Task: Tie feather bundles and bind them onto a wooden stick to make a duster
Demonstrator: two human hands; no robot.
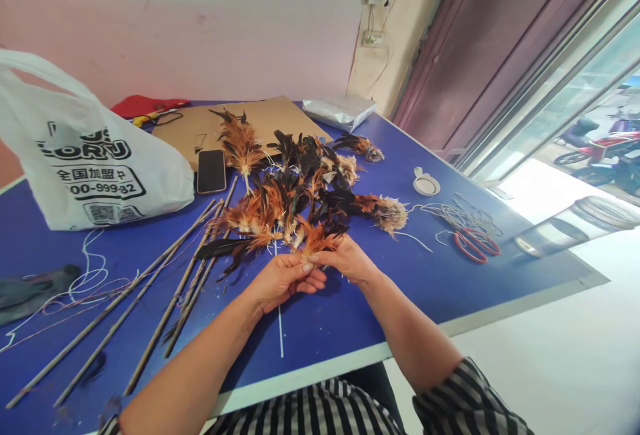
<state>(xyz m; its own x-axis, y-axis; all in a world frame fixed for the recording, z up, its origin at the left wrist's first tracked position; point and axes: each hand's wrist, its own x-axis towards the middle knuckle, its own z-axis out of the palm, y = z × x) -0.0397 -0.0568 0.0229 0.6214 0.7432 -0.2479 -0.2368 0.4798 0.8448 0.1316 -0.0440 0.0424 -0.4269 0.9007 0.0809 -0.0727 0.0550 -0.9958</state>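
Observation:
Both hands meet near the table's front, at the near edge of a pile of brown and black feathers (265, 205). Between their fingertips is an orange-brown feather tuft (316, 238). My left hand (287, 280) pinches its lower end, thumb against the fingers. My right hand (345, 258) is closed on the same tuft from the right, its thumb touching the left hand's fingertips. A bound feather bundle (387, 213) with a pale fluffy end lies just beyond the right hand. Left of the left hand lie several thin sticks (165, 328).
A white plastic bag (115, 161) stands at left, beside a phone (211, 171) and cardboard (193, 131). To the right are red-handled scissors (477, 245), loose string (450, 215), a white tape roll (426, 183) and a clear jar (555, 235) near the table edge.

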